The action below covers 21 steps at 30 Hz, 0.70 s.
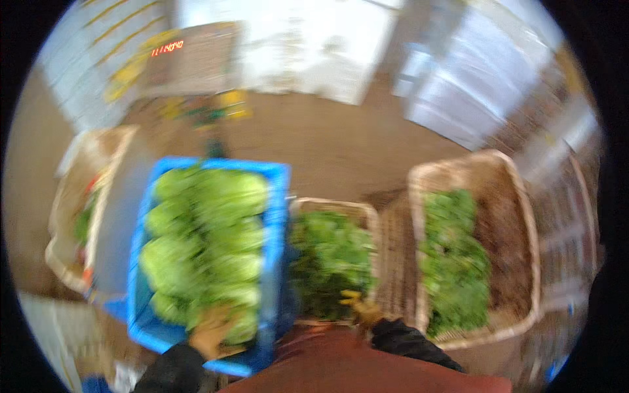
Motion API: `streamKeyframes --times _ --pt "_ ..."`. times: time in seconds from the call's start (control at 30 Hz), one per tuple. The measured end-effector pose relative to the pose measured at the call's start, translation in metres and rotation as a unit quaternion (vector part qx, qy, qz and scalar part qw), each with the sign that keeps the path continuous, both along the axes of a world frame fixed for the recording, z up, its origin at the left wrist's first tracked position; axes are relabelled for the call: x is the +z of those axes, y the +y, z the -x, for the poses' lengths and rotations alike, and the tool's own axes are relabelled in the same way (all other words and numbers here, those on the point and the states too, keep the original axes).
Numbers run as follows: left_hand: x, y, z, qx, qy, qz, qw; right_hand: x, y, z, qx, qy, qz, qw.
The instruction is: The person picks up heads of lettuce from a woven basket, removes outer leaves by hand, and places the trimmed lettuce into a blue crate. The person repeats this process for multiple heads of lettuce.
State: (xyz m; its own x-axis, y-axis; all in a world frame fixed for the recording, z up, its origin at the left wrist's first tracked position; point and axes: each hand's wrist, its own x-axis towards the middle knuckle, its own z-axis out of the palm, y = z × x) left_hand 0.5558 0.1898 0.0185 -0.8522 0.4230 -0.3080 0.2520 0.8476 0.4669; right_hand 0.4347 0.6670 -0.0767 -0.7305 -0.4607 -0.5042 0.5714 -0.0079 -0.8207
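Note:
Pale green heads of leafy lettuce (211, 236), packed in rows, fill a blue plastic crate (281, 206) in front of me on the left. My left hand (214, 330) is at the crate's near end, against the closest heads; blur hides whether its fingers grip one. A smaller crate (374, 216) of darker leafy greens (334, 255) stands in the middle. Over its near right corner is my right hand (367, 313), with a small yellow thing (350, 297) at its fingers, too blurred to name. Both my sleeves are black.
On the right, a pale crate (533, 265) holds leafy greens (454, 260) along its left side. Another pale crate (118, 152) stands far left. A box with a red digital display (189, 61) and white panels (314, 49) are beyond the brown floor (344, 142).

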Motion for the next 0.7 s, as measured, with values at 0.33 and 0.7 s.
streamKeyframes --times 0.33,0.7 --pt "0.023 0.034 0.054 0.033 -0.086 0.287 0.954 0.141 0.308 0.07 -0.318 0.216 -0.688 0.616" --pt "-0.001 0.396 0.235 0.037 -0.268 -0.412 0.87 0.133 0.324 0.075 -0.144 0.355 -0.654 0.652"
